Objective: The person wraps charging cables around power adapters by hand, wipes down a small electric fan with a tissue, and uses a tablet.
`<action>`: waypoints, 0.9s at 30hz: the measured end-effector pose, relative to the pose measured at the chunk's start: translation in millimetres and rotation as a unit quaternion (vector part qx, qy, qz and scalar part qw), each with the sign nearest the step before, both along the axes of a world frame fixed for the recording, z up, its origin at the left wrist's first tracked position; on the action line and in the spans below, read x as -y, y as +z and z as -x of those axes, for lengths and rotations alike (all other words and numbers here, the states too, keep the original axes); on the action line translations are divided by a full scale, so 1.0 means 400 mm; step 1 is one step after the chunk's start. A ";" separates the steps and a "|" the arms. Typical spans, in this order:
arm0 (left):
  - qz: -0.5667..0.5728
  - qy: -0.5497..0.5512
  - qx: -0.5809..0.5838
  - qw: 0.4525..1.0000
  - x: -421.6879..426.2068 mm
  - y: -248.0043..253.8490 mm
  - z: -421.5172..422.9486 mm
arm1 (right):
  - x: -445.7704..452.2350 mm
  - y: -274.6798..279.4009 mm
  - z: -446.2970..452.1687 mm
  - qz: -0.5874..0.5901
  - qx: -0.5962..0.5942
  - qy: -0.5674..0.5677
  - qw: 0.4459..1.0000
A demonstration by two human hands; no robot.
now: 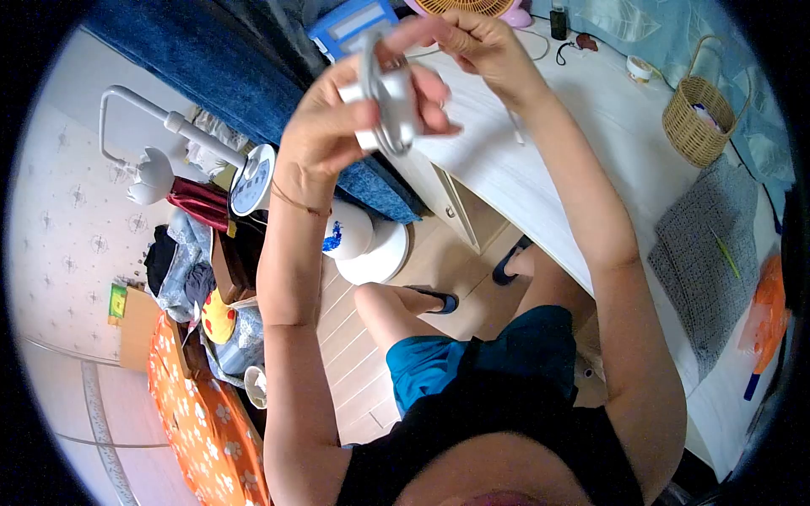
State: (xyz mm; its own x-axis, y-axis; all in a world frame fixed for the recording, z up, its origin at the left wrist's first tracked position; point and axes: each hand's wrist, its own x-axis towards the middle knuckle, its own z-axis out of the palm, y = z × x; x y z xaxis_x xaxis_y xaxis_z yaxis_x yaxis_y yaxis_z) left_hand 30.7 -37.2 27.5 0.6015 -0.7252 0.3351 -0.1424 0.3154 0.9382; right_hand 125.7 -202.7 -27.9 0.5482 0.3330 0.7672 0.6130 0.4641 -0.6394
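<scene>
My left hand [325,126] is raised in front of me, its fingers wrapped round a white block-shaped object [367,93], perhaps a charger. A pale cable [392,105] is looped around this object, blurred by motion. Just above and to the right, my right hand [489,55] has its thumb and fingers pinched together on part of the cable, though the exact grip is blurred. A loose cable end [516,128] dangles below my right hand, beside the wrist.
The white desk [582,143] holds a wicker basket [696,122], a grey cloth [713,244], an orange bag [768,312], a small dark bottle [558,21] and a fan [472,7]. A blue-framed object [350,29] stands behind my left hand. A white lamp [181,125] is on the left.
</scene>
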 end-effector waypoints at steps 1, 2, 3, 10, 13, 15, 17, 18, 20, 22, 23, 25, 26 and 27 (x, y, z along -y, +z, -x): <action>0.045 -0.031 0.004 0.998 -0.014 0.010 -0.021 | -0.014 -0.005 0.011 0.000 -0.017 -0.014 1.000; 0.098 -0.040 0.001 0.994 -0.025 0.023 -0.043 | -0.029 -0.019 0.016 0.018 -0.053 -0.019 0.998; 0.151 -0.048 -0.001 0.987 -0.035 0.038 -0.060 | -0.038 -0.026 0.015 0.065 -0.043 -0.069 0.995; 0.235 0.038 -0.002 0.971 -0.074 0.087 -0.118 | -0.085 -0.033 0.067 0.151 0.049 -0.122 0.980; 0.233 0.094 -0.034 0.967 -0.080 0.071 -0.108 | -0.070 -0.017 0.108 0.209 0.150 -0.229 0.939; 0.220 0.134 -0.023 0.966 -0.079 0.061 -0.104 | -0.066 -0.015 0.125 0.218 0.234 -0.295 0.900; 0.188 0.159 0.009 0.969 -0.081 0.054 -0.101 | -0.053 0.002 0.148 0.246 0.229 -0.296 0.894; 0.174 0.168 0.010 0.970 -0.081 0.051 -0.097 | -0.044 0.014 0.158 0.260 0.226 -0.297 0.891; 0.144 0.185 0.011 0.972 -0.078 0.043 -0.092 | -0.022 0.037 0.174 0.294 0.229 -0.297 0.879; 0.086 0.202 0.041 0.975 -0.067 0.029 -0.091 | 0.003 0.064 0.191 0.340 0.211 -0.293 0.869; 0.057 0.210 0.057 0.974 -0.063 0.022 -0.093 | 0.016 0.079 0.200 0.368 0.191 -0.288 0.863; -0.021 0.219 0.065 0.973 -0.068 0.003 -0.096 | 0.030 0.081 0.201 0.358 0.173 -0.272 0.876; -0.061 0.222 0.088 0.969 -0.063 -0.006 -0.093 | 0.036 0.078 0.195 0.319 0.174 -0.260 0.895; -0.100 0.225 0.110 0.963 -0.056 -0.014 -0.087 | 0.040 0.075 0.190 0.279 0.175 -0.247 0.911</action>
